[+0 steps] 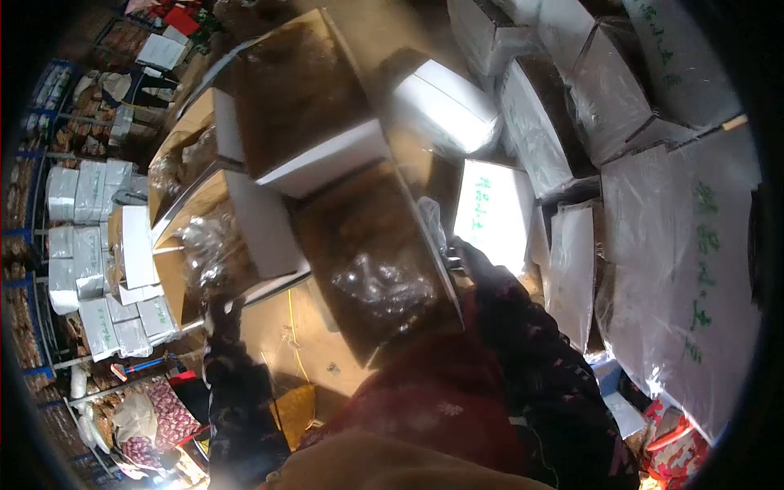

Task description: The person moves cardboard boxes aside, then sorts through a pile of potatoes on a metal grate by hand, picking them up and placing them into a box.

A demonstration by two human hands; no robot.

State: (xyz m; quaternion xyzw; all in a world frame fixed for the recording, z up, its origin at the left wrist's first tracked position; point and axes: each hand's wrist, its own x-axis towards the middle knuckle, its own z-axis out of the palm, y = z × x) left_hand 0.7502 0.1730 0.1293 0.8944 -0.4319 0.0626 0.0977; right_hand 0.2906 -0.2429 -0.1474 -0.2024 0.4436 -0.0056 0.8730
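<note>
My right hand point(467, 255) is at the right edge of the open box point(351, 216); my left hand point(222, 312) is by the left carton's point(263, 229) lower edge. I can't tell either's finger pose.

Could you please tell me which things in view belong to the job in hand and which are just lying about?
Seemingly in the job:
large open box by the right hand
clear plastic inside it
smaller open box near the left hand

Seemingly lying about:
yellow string
stacked white boxes
red patterned cloth
</note>
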